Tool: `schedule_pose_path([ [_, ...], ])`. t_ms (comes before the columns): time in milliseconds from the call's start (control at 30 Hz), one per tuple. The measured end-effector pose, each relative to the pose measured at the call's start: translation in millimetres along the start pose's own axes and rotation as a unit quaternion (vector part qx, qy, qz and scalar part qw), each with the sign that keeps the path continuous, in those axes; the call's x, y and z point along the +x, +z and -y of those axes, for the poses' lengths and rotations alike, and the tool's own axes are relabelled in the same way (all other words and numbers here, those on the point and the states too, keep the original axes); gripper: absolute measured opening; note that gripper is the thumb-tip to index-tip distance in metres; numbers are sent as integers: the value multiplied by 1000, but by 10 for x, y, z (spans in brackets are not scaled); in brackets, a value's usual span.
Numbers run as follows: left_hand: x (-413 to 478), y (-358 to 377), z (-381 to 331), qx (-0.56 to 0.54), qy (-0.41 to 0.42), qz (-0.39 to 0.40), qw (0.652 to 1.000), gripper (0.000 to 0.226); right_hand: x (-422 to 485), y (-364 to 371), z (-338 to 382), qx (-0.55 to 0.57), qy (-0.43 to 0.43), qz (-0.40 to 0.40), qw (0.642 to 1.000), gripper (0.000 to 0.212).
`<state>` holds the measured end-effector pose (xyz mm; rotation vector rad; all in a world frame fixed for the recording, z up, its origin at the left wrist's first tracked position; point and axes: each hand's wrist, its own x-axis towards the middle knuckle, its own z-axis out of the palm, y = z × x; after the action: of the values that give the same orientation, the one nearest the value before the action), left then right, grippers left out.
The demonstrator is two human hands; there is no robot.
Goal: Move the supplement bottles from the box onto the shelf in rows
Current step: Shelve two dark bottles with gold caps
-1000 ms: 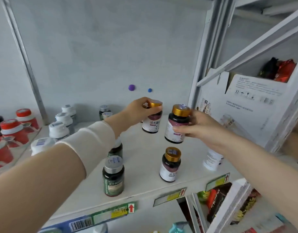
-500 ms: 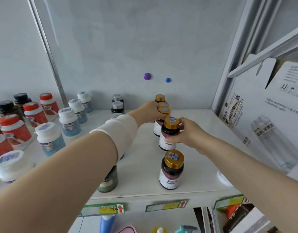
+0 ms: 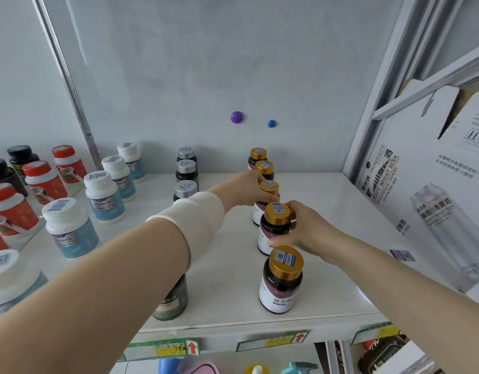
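Head view: shelf (image 3: 327, 206) against grey wall (image 3: 206, 63), beer carton (image 3: 422, 171) at its right edge. Left hand (image 3: 246, 188) seemingly grips the third gold-capped bottle (image 3: 269, 186), right hand (image 3: 311, 233) the fourth bottle (image 3: 274, 228).

We stretch both arms forward, bare forearms converging. Our left arm (image 3: 103, 265) comes in from the low left, a cream sleeve (image 3: 197, 220) wrapping its wrist. The left hand (image 3: 246, 188) curls its fingers (image 3: 266, 197) round the farther bottle (image 3: 269, 187) just below the cap. Our right arm (image 3: 395, 287) enters from the low right. The right hand (image 3: 308, 230), just nearer us than the left fingers, grips the nearer bottle (image 3: 276, 226), with the thumb across its front and the fingers (image 3: 293, 221) curled behind the cap.
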<state>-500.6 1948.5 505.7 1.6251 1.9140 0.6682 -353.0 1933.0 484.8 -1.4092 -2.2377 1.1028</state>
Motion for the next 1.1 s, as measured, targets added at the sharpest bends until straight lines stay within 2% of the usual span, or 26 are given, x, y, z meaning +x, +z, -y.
schedule_pose_path([
  [233,-61,-49,-50,12,14,0,1000,50,0,-7,-16,36,17,15,999,69],
  [333,-167,-192,-142,-10,40,-31,999,17,-66,-101,-35,47,21,5,999,75],
  [400,-290,-314,-201,-1,49,-61,997,15,-159,-201,20,48,30,-10,998,78],
  [500,-534,-485,-244,95,47,-116,988,42,-342,-333,239,38,6,-37,999,71],
  [567,-759,-563,-241,223,38,-148,963,43,-467,-338,421,-13,-37,-70,997,60],
  [667,-1169,-616,-191,441,26,-187,878,38,-622,-168,654,-132,-118,-106,978,54],
  [733,-1474,-634,-109,519,2,-196,832,34,-700,40,776,-221,-160,-91,958,57],
  [867,-2126,-811,199,601,-59,-184,776,41,-836,576,1157,-301,-234,-89,920,52],
  [1000,-2953,-1228,672,618,-136,-192,750,40,-1029,1197,1791,-311,-310,-65,896,53],
  [1100,-3654,-1605,1137,618,-213,-210,727,36,-1217,1794,2359,-334,-375,-64,863,49],
])
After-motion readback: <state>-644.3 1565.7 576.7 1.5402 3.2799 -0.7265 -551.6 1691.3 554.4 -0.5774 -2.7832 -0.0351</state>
